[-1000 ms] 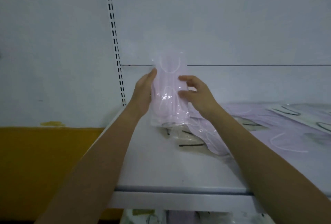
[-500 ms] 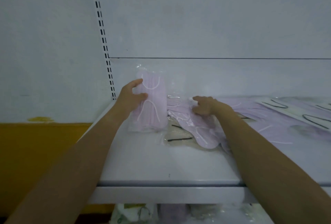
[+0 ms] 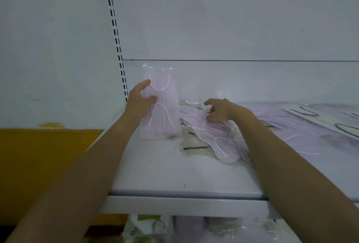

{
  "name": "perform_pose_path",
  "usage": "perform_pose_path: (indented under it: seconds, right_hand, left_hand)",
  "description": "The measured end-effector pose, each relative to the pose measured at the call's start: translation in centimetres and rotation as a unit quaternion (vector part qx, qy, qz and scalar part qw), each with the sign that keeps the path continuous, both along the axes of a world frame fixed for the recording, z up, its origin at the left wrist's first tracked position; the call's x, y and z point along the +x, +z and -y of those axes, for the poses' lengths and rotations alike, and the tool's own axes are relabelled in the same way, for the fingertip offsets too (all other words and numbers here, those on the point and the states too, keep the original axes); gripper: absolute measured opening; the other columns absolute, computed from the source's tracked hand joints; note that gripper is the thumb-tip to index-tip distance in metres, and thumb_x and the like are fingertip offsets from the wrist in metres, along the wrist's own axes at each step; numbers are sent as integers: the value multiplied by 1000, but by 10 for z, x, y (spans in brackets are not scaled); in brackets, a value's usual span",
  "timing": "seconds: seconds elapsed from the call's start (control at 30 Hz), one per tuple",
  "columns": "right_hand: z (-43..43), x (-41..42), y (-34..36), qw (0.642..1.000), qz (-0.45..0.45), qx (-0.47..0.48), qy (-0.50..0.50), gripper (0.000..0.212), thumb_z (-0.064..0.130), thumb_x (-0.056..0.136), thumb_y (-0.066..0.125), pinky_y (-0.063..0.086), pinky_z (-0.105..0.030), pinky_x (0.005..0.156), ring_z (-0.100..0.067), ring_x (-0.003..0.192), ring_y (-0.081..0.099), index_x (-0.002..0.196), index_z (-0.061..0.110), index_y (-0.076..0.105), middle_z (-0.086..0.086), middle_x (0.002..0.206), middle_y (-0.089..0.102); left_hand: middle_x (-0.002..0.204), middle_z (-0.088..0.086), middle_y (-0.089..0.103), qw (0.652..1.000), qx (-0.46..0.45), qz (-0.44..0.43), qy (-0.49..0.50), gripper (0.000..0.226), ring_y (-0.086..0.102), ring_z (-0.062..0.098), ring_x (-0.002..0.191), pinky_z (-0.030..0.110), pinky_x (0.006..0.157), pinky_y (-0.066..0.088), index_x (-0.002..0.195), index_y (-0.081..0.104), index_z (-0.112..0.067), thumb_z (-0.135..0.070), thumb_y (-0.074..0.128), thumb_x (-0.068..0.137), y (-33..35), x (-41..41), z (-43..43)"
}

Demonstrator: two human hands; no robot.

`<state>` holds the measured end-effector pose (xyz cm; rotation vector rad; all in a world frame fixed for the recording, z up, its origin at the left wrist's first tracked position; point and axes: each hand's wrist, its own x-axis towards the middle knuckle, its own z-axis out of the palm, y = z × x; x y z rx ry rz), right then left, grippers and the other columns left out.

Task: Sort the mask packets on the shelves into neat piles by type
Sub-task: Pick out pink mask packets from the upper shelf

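Head view: a pink mask packet (image 3: 165,104) is held upright near the left rear corner of the shelf (image 3: 165,174), gripped by the left grip (image 3: 139,104) between thumb and fingers. The right grip (image 3: 221,111) is rested, fingers curled, on the flat pink packets (image 3: 219,141) beside it. Whether one is pinched cannot be told.

No text, brand or number could be read anywhere. The upright packet (image 3: 165,95) at the left end of the shelf (image 3: 174,174) bore no legible print, nor did the flat packets (image 3: 223,145) lying on the shelf to its right. Below the shelf's front edge, the lower packets (image 3: 143,227) showed greenish label patches — too blurred to make out.
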<state>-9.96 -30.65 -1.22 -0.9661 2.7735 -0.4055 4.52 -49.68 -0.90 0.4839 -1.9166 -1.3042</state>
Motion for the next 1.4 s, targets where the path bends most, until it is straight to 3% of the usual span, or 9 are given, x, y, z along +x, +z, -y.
perform_pose_path:
  seconds: [0.13, 0.3, 0.53, 0.7, 0.8, 1.07, 1.17, 1.27, 1.4]
  right_hand:
    - [1, 13, 7, 999, 24, 3, 23, 60, 24, 92, 52, 31, -36, 108, -28, 133, 38, 145, 11, 27, -11, 147, 37]
    - [11, 24, 16, 1000, -3, 7, 13, 82, 21, 80, 71, 33, -37, 106, -29, 134, 36, 146, 10, 23, -9, 150, 32]
    - [12, 22, 52, 945, 15, -317, -82, 56, 1, 82, 61, 45, -34, 87, -34, 114, 53, 134, 4, 41, -18, 130, 51]
    - [-17, 29, 74, 947, 230, -195, -107, 39, 0, 81, 65, 46, -46, 96, -36, 109, 58, 118, -5, 53, -22, 121, 58]
    - [-16, 49, 38, 972, 205, -62, -96, 29, 9, 80, 70, 49, -33, 80, -25, 92, 57, 104, 7, 54, -12, 102, 57]
    - [6, 69, 31, 986, 109, 58, -114, 27, 25, 81, 70, 40, -26, 60, -21, 68, 47, 91, 8, 52, -8, 77, 44]
    - [10, 68, 23, 991, 72, -18, -109, 51, 15, 83, 67, 46, -32, 75, -28, 92, 55, 126, 2, 44, -13, 98, 55]
    - [15, 65, 15, 979, 57, -148, -125, 62, 2, 80, 65, 45, -34, 93, -32, 118, 50, 134, -1, 37, -18, 132, 47]
    - [17, 57, 20, 957, 145, -223, -118, 48, -1, 82, 59, 41, -31, 71, -23, 91, 49, 128, 1, 47, -12, 114, 53]
  left_hand:
    - [140, 5, 44, 999, -7, -29, 19, 56, 42, 20, 129, 32, 107, 36, 134, 46, -11, 5, 59, 83, 5, 2, 1]
    - [139, 5, 44, 999, 0, -45, 15, 55, 44, 23, 127, 43, 107, 37, 134, 47, -12, 4, 58, 82, 11, 6, -2]
    - [141, 5, 43, 998, -16, -51, -22, 55, 38, 17, 131, 35, 111, 32, 136, 44, -8, 5, 57, 84, 12, 13, -11]
    - [142, 4, 42, 997, -11, -67, -29, 55, 37, 15, 132, 23, 109, 30, 136, 43, -8, 6, 56, 84, 13, 11, -12]
    - [142, 4, 42, 997, -12, -76, -26, 55, 37, 15, 132, 16, 102, 29, 136, 43, -8, 6, 56, 84, 14, 9, -11]
    - [142, 3, 41, 996, -21, -81, -27, 54, 37, 15, 132, 20, 107, 28, 136, 43, -9, 5, 55, 85, 15, 17, -17]
    - [141, 5, 43, 996, -5, -88, -18, 54, 40, 19, 131, 33, 111, 32, 136, 43, -9, 5, 56, 85, 15, 18, -14]
    - [141, 5, 42, 996, 0, -85, -19, 55, 39, 18, 131, 30, 111, 31, 136, 43, -9, 5, 55, 85, 14, 20, -15]
    - [141, 4, 42, 997, 4, -81, -13, 55, 39, 17, 131, 28, 110, 31, 136, 43, -9, 5, 56, 84, 14, 20, -13]
